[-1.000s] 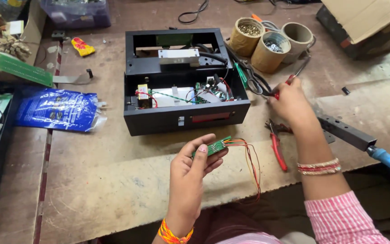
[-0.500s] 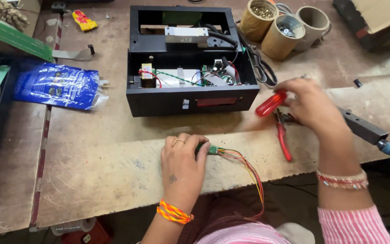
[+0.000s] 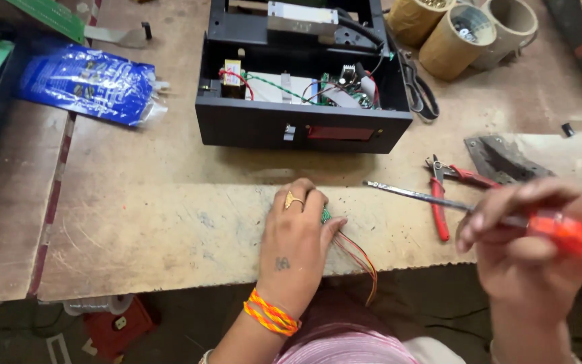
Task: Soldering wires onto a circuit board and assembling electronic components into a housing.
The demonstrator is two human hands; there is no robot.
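My left hand [image 3: 296,246] lies palm down on the wooden bench, pressing a small green circuit board [image 3: 326,216] flat near the front edge. Thin red, orange and green wires [image 3: 362,259] trail from the board over the bench edge. My right hand [image 3: 530,243] grips a screwdriver with a red handle [image 3: 574,236]; its long metal shaft [image 3: 412,195] points left, the tip ending a little above and to the right of my left hand. An open black electronics box [image 3: 301,128] with wiring inside stands behind my hands.
Red-handled pliers [image 3: 442,195] lie right of the board. Cardboard tubes [image 3: 453,40] holding small parts stand at the back right, with black scissors [image 3: 415,91] beside the box. A blue plastic bag [image 3: 89,81] lies at the left, a grey metal plate [image 3: 496,155] at the right.
My right hand picked up the red-handled screwdriver and brought it down toward me, shaft pointing left. My left hand turned over and set the small board flat on the bench.
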